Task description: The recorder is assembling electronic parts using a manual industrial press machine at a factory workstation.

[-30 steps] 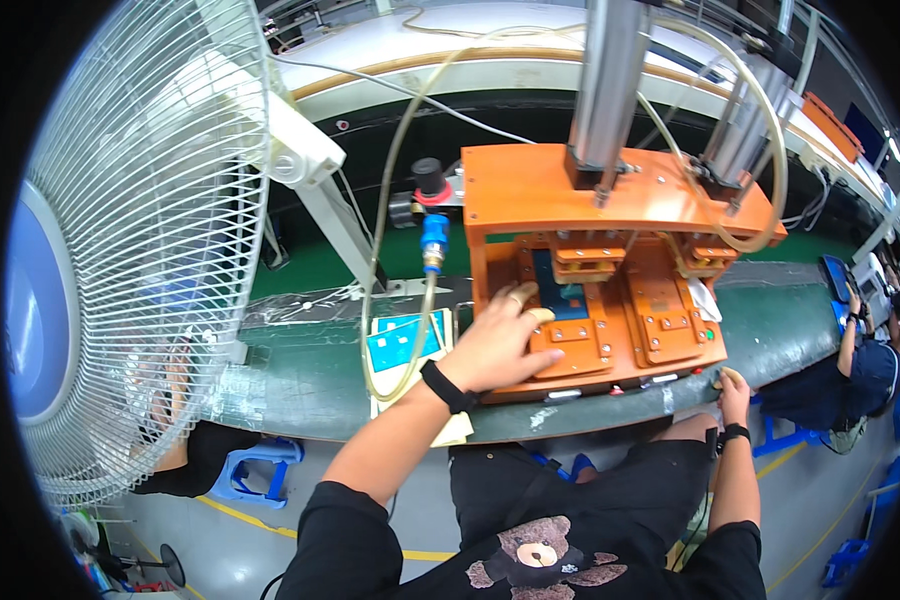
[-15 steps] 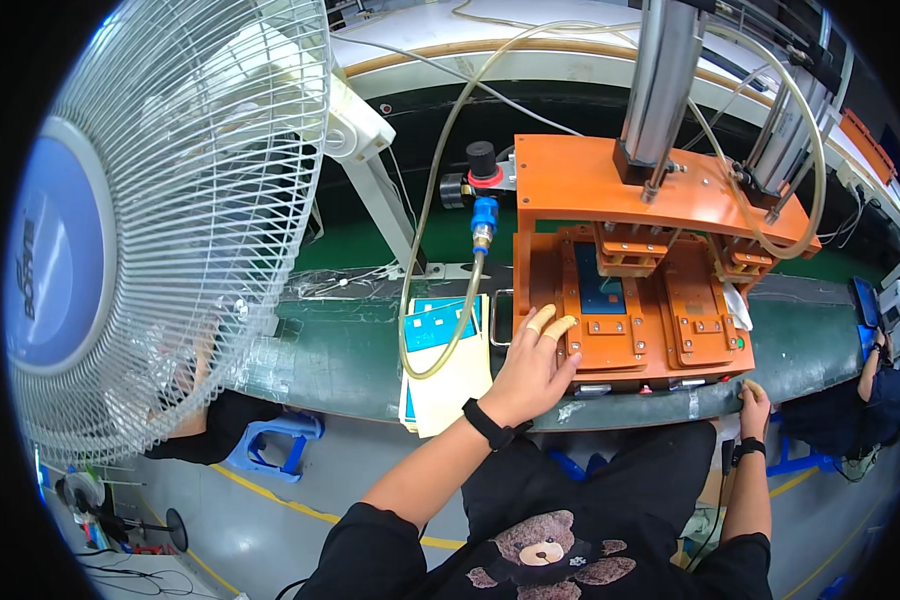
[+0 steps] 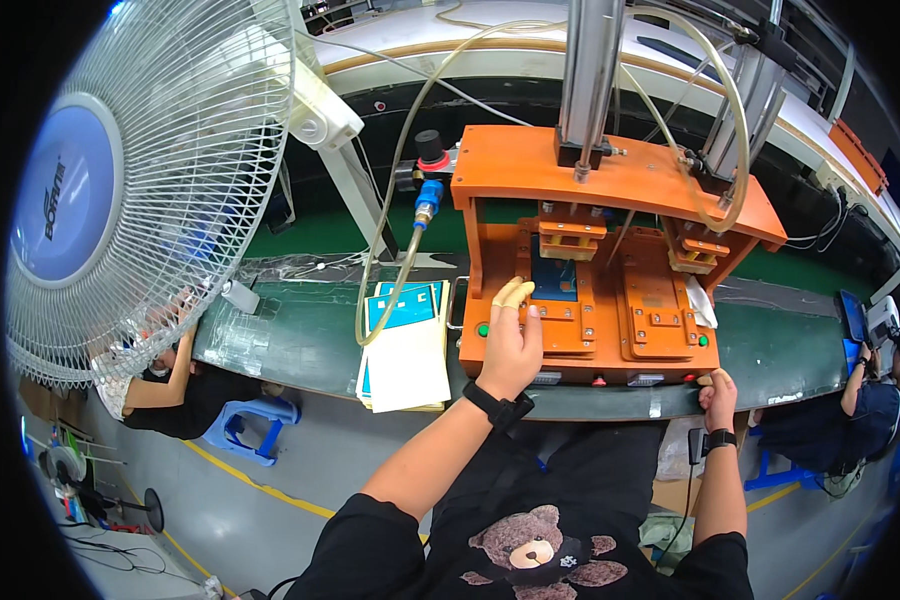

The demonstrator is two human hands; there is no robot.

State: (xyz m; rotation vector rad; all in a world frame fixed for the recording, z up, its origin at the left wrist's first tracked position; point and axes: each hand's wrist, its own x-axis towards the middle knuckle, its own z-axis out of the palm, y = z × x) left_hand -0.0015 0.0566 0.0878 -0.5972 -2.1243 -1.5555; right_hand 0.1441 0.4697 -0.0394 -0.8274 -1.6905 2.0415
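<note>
My left hand [image 3: 511, 340] lies flat on the left tray of an orange press machine [image 3: 610, 190], fingertips capped in pale finger cots touching a dark blue flat part [image 3: 556, 282] seated in the left nest. A black watch sits on that wrist. My right hand [image 3: 717, 393] rests curled on the front edge of the green workbench [image 3: 300, 335], just below the press's right front corner near a small green button. The right nest [image 3: 656, 305] of the press holds only its orange fixture plate.
A large white standing fan [image 3: 150, 170] fills the left. A stack of white and teal sheets [image 3: 406, 345] lies left of the press, under a clear hose [image 3: 390, 270]. Another person sits below the bench at left [image 3: 160, 370], one more at far right [image 3: 870, 400]. A blue stool [image 3: 250, 425] stands below.
The view has shifted so the press sits further right and the fan larger. My left hand stayed on the left nest, sliding slightly forward. My right hand kept to the bench edge.
</note>
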